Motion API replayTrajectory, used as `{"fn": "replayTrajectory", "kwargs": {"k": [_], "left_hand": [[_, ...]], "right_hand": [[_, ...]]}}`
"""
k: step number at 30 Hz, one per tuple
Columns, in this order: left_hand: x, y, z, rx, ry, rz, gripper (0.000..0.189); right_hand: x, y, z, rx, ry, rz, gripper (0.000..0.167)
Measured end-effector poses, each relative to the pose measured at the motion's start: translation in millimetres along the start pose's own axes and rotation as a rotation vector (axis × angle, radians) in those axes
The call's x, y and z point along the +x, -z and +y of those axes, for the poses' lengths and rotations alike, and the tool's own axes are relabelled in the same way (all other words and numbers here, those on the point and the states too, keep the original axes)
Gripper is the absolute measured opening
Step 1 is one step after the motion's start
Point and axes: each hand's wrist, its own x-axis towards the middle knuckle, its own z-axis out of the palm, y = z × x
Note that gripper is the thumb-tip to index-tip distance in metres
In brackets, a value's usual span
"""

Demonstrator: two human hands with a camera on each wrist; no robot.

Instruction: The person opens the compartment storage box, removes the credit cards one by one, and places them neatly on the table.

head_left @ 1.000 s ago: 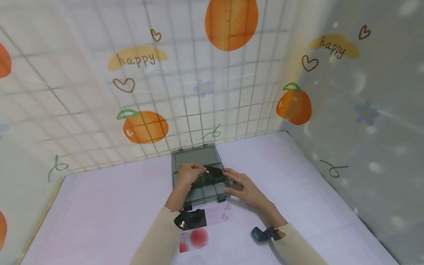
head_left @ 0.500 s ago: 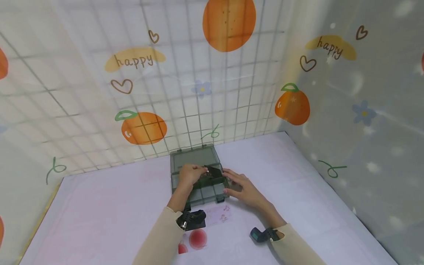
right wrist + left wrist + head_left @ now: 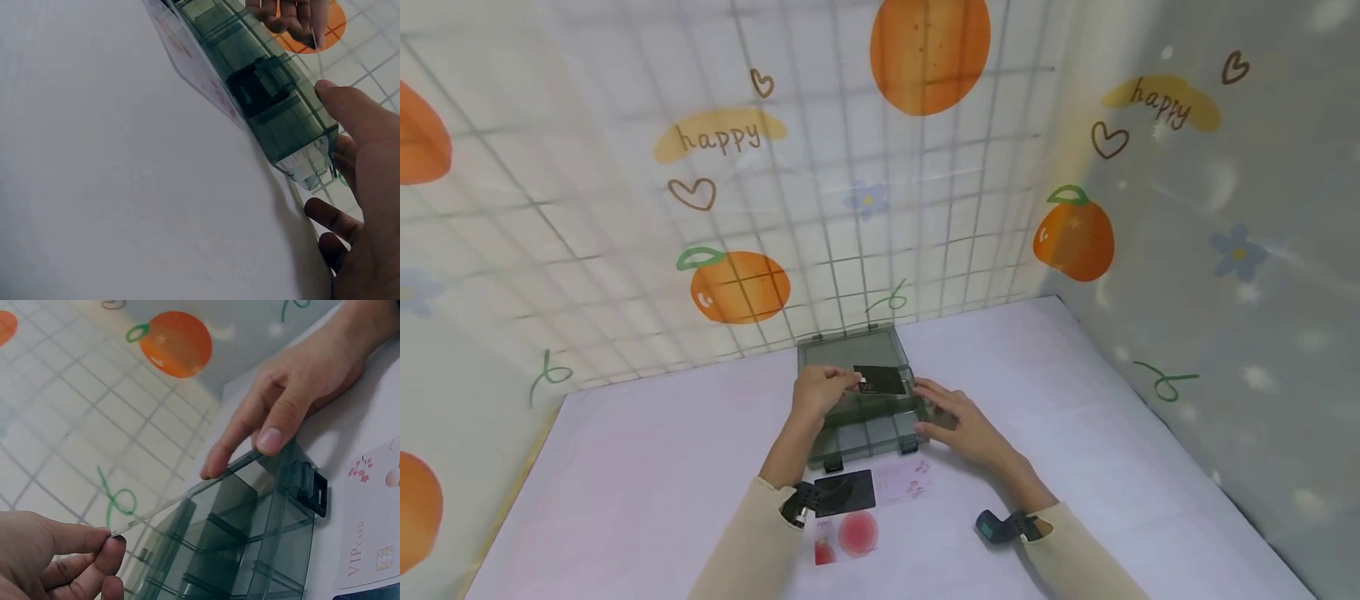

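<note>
In the head view, my left hand (image 3: 817,395) pinches a black VIP card (image 3: 883,380) by its left end between thumb and fingers. The card is above a green see-through compartment box (image 3: 868,454) whose lid (image 3: 850,346) lies folded back toward the wall. My right hand (image 3: 964,427) is at the box's right side, fingers spread. In the left wrist view, its thumb and a fingertip rest at the box's rim, and the card (image 3: 165,505) shows nearly edge-on. Two dark latches (image 3: 253,87) sit on the box's front; one shows in the right wrist view.
In front of the box lie a second black card (image 3: 853,493), a pale pink VIP card with blossoms (image 3: 904,482) and a white card with red circles (image 3: 857,533). A patterned cloth wall (image 3: 820,217) rises close behind the lid.
My left hand has lifted the black card from low in the box and shifted slightly left, so its face shows more. The right hand has stayed at the box's side.
</note>
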Motion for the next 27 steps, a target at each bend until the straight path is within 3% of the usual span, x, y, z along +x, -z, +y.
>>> {"fn": "replayTrajectory", "kwargs": {"k": [13, 27], "left_hand": [[-40.3, 23.1, -6.9, -0.149, -0.031, -0.005, 0.019], [-87.3, 12.5, -24.8, -0.188, -0.046, -0.103, 0.023]], "right_hand": [[1.4, 0.3, 2.1, -0.013, -0.001, -0.012, 0.067], [2.4, 2.0, 1.2, -0.014, 0.014, -0.014, 0.065]]}}
